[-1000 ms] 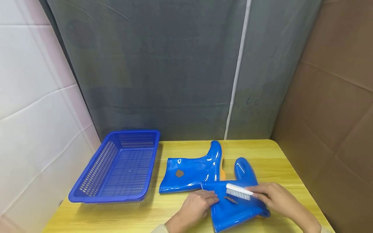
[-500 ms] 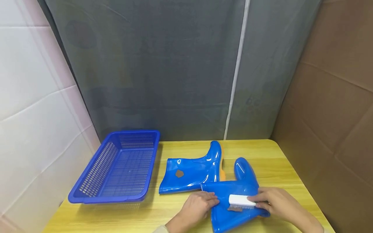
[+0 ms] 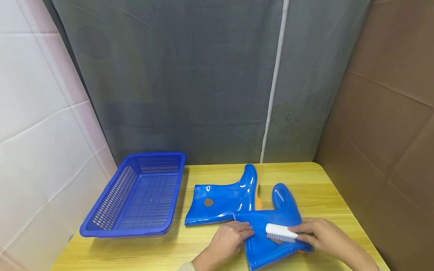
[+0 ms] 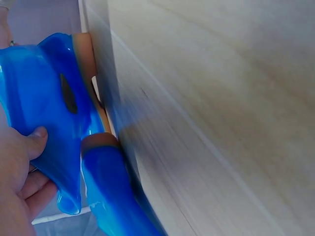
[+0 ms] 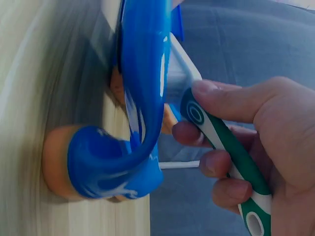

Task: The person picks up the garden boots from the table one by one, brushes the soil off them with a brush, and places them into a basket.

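Observation:
A glossy blue rain boot [image 3: 268, 252] lies on its side at the table's front. My left hand [image 3: 228, 241] grips the edge of its shaft; in the left wrist view the thumb lies on top and fingers show beneath. My right hand [image 3: 322, 235] holds a scrub brush [image 3: 283, 231] by its green-and-white handle [image 5: 229, 147]. The brush's white head lies over the shaft, bristles down, partly hiding a brown patch there. Behind lies a second blue boot [image 3: 223, 199], with an orange sole and a brown patch [image 3: 208, 202] on its shaft.
A blue plastic basket [image 3: 125, 232] with perforated walls stands on the left of the wooden table [image 3: 190, 248]. A grey cloth [image 3: 190, 82] hangs behind the table. A white panel [image 3: 40, 131] flanks the left and a brown one [image 3: 379, 113] the right.
My right hand has moved the brush on the boot's shaft, down toward the front and then slightly back up, tilting its head. The left hand and both boots have stayed in place.

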A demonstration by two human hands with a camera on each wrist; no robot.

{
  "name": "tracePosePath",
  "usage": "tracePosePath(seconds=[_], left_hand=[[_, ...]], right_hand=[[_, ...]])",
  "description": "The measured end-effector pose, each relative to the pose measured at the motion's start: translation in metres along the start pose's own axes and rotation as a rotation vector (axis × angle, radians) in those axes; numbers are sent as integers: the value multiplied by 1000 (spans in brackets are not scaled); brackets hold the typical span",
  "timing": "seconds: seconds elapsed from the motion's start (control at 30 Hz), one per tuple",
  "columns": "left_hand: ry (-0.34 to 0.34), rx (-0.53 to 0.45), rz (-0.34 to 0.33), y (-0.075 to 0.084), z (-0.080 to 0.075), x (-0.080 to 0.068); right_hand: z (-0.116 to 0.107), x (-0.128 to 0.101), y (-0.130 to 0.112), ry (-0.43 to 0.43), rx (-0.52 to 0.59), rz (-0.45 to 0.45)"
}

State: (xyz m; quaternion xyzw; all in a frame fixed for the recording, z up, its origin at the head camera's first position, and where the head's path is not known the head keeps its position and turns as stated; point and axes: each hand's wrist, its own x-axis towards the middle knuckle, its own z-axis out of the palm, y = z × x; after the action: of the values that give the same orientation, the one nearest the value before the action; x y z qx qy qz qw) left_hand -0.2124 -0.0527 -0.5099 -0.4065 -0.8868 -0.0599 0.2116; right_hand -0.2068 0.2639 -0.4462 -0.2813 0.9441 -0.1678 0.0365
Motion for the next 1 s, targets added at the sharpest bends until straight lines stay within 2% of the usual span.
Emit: tracePosePath(seconds=[0.13, 0.23, 0.3, 0.43, 0.5, 0.57, 0.67, 0.87, 1.0], left_hand=[[28, 8, 4, 0, 1, 1], [44, 15, 4, -1, 0, 1], [34, 12, 10, 0, 0, 1], [3, 10, 23, 2, 1, 1], [4, 14, 26, 3, 1, 1], [9, 9, 25, 3, 2, 2], [5, 0, 14, 3, 2, 3], [-66, 0, -30, 2, 0, 5], [-82, -3, -36, 2, 0, 6]], right_hand=[[-1, 0, -3, -110, 133, -3], [-3, -1, -3, -99, 165, -8], [-3, 0, -2, -22, 105, -7], [1, 6, 1, 167, -125, 50], [6, 10, 2, 187, -172, 93], [11, 13, 3, 149, -177, 106], [15, 15, 0, 67, -114, 77], [9, 13, -9, -97, 56, -18], [1, 9, -13, -130, 88, -20]])
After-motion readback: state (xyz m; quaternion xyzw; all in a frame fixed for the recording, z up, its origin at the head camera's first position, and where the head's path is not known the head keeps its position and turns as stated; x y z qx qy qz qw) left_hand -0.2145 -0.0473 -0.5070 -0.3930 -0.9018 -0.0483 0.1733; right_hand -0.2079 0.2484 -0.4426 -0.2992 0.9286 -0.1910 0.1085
